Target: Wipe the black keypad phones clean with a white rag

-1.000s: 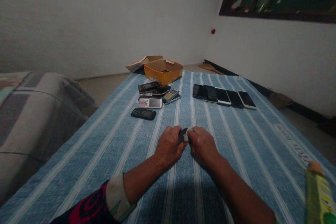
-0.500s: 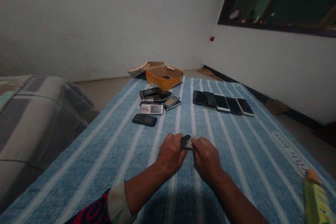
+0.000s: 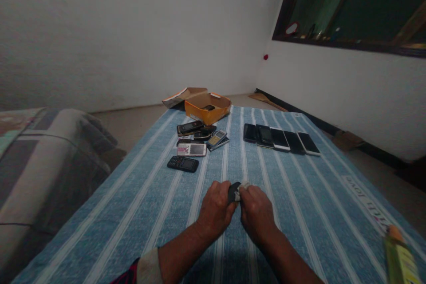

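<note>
From the head view, the left hand [image 3: 216, 211] and right hand [image 3: 257, 215] sit together, clamped on a black phone [image 3: 233, 192], mostly hidden, its dark surface dull. A crumpled white rag [image 3: 244, 185] is pressed against it, above a striped blue sheet [image 3: 299, 213].

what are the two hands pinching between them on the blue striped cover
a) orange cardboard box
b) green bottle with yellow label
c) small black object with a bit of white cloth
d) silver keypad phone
C: the left hand and right hand meet around a small black object with a crumpled white cloth against it.
</note>
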The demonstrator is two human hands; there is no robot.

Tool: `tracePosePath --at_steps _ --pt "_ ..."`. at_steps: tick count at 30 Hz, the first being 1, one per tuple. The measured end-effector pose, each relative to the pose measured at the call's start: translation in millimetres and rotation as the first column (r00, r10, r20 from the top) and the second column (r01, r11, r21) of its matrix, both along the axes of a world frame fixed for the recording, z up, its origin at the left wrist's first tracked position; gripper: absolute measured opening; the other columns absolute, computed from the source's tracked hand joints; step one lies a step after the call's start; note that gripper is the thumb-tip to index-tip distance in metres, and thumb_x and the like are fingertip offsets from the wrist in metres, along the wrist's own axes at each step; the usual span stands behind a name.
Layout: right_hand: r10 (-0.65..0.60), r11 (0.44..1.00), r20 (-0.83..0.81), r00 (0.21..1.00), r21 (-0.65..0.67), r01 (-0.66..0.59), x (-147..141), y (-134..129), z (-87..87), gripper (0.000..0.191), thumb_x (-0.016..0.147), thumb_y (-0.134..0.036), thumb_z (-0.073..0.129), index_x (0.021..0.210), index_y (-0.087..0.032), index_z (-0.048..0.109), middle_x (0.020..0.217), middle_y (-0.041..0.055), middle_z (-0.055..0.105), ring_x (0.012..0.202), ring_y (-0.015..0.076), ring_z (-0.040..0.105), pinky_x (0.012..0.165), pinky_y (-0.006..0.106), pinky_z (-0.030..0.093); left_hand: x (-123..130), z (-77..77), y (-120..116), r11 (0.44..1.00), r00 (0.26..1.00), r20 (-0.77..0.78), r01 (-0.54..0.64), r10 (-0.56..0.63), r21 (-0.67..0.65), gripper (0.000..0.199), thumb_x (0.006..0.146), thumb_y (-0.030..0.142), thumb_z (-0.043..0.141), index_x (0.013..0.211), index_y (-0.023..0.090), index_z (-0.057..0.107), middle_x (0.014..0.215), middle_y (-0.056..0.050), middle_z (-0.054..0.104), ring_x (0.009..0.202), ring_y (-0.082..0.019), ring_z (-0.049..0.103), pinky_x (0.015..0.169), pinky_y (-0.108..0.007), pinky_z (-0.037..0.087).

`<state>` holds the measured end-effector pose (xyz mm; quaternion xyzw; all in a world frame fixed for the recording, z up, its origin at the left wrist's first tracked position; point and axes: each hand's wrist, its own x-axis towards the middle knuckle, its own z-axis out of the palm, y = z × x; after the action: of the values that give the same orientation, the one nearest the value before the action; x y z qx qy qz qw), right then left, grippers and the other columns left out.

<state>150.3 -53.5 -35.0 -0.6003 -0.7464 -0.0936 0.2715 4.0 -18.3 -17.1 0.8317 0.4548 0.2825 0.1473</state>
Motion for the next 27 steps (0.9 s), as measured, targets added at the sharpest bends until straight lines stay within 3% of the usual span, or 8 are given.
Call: tracePosePath --at_steps 4,9,15,18,22,27 --pt "-0.069 0.994 0.036 0.997 -0.078 0.071 -0.9 14.0 11.9 0.019 0.08 -0.005 0.051 0.088 -0.016 0.064 0.079 0.007 0.06 0.075 0.0204 0.051 0.069 0.03 0.035 0.7 -3.9 2.7 1.0 0.999 0.023 -0.026 0.026 -0.011 0.027 0.075 0.013 0.057 0.102 0.017 0.052 0.089 -0.007 0.059 0.087 -0.024 0.055 0.077 -0.039 0.051" --pt "-0.035 0.986 0.09 0.995 -0.159 0.049 -11.9 15.0 19.7 0.019 0.077 -0.001 0.054 0.079 -0.017 0.064 0.076 0.0067 0.06 0.073 0.0204 0.052 0.067 0.031 0.034 -3.3 -7.9 3.2 1.0 0.999 0.054 0.002 -0.003 0.012 0.03 0.077 0.015 0.055 0.106 0.017 0.052 0.09 -0.007 0.059 0.087 -0.024 0.056 0.077 -0.039 0.052" --pt "0.053 0.991 -0.09 0.995 -0.121 -0.064 -1.5 25.8 24.9 0.025 0.081 -0.004 0.051 0.094 -0.019 0.067 0.082 0.0057 0.061 0.078 0.0199 0.054 0.068 0.029 0.039 0.2 1.8 17.5 1.0 0.999 0.03 -0.022 0.022 -0.017 0.033 0.076 0.017 0.058 0.109 0.016 0.052 0.091 -0.007 0.059 0.089 -0.024 0.057 0.079 -0.039 0.052" --pt "-0.029 0.998 -0.263 0.964 -0.054 0.016 17.3 45.1 25.0 0.028 0.087 -0.009 0.045 0.103 -0.017 0.067 0.082 0.0062 0.06 0.077 0.0192 0.055 0.07 0.029 0.042 10.3 6.1 32.7 0.996 0.998 -0.02 -0.066 0.065 -0.062 0.037 0.075 0.017 0.061 0.111 0.017 0.052 0.095 -0.007 0.058 0.092 -0.024 0.057 0.083 -0.04 0.051" --pt "-0.083 0.996 -0.422 0.903 -0.018 0.083 35.7 66.9 18.6 0.034 0.087 -0.009 0.041 0.109 -0.015 0.066 0.086 0.0071 0.06 0.081 0.019 0.057 0.075 0.03 0.046 21.2 0.2 46.0 0.995 0.997 -0.011 -0.077 0.077 -0.059 0.048 0.073 0.016 0.066 0.117 0.016 0.049 0.1 -0.008 0.059 0.095 -0.024 0.057 0.088 -0.041 0.05" --pt "-0.056 0.998 -0.292 0.955 -0.038 0.047 28.4 70.2 14.4 0.032 0.087 -0.006 0.044 0.108 -0.014 0.067 0.087 0.0083 0.06 0.084 0.0205 0.054 0.078 0.031 0.045 18.8 -7.5 47.5 0.996 0.996 0.046 -0.072 0.074 -0.05 0.059 0.069 0.017 0.072 0.122 0.017 0.046 0.103 -0.008 0.062 0.097 -0.025 0.057 0.088 -0.042 0.05"
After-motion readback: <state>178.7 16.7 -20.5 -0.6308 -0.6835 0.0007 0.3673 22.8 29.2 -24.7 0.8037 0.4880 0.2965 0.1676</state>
